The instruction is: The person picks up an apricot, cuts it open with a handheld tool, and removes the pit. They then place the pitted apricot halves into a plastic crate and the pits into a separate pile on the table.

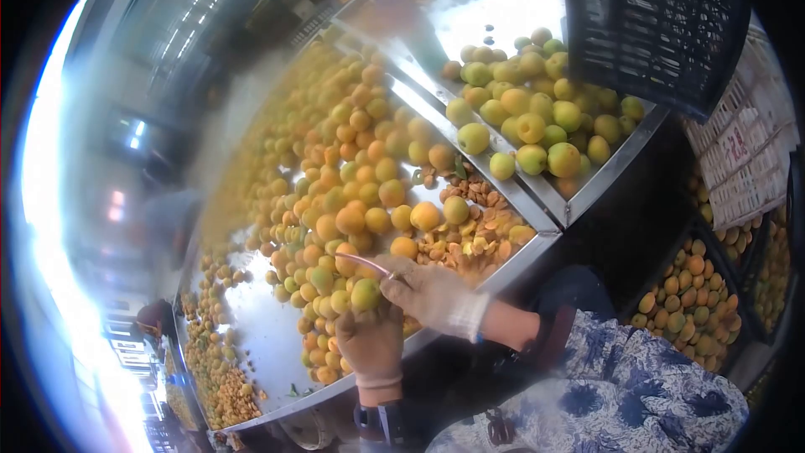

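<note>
My left hand, in a beige glove, is closed around a green-yellow apricot at the lower edge of the fruit heap. Beside it my right hand, gloved too, grips a thin curved tool with a reddish, shiny shaft that points left over the fruit. Its handle is hidden in the fist. A big heap of orange and green apricots covers the metal table around both hands. Split apricot halves and brown pits lie just past my right hand.
A metal divider separates off another section with greener apricots. A black plastic crate tilts over that section. Crates of apricots stand low at right, under a white woven basket. Another person is at the far left.
</note>
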`<state>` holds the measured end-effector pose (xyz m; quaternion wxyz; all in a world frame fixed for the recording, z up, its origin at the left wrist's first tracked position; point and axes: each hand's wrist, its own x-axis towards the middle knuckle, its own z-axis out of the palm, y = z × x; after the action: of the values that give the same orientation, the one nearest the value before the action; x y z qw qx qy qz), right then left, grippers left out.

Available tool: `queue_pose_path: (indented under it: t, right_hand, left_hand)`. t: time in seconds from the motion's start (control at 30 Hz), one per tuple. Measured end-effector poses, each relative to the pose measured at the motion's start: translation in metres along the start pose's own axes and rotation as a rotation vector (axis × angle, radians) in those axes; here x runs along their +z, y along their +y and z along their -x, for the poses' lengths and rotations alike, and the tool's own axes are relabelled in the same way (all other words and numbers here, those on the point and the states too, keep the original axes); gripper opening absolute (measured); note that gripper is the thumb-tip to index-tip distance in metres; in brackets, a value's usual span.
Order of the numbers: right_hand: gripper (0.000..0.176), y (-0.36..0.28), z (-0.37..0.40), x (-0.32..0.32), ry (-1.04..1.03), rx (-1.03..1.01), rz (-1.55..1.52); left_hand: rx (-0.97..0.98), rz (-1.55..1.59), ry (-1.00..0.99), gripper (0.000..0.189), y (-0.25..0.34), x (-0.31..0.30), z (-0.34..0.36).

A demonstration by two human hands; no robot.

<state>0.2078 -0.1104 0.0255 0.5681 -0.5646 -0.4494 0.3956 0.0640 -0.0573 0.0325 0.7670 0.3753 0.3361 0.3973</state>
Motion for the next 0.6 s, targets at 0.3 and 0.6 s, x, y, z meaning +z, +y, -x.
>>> queue_pose_path:
  t: [0.3,0.6]
  right_hand:
    - [0.054,0.023,-0.002,0.017,0.02,0.148,0.157]
    - [0.058,-0.003,0.006,0.013,-0.058,0.137,0.357]
  left_hand:
    - [0.162,-0.434,0.02,0.031,-0.013,0.002,-0.001]
    - [-0.24,0.208,0.15,0.034,0.018,0.02,0.003]
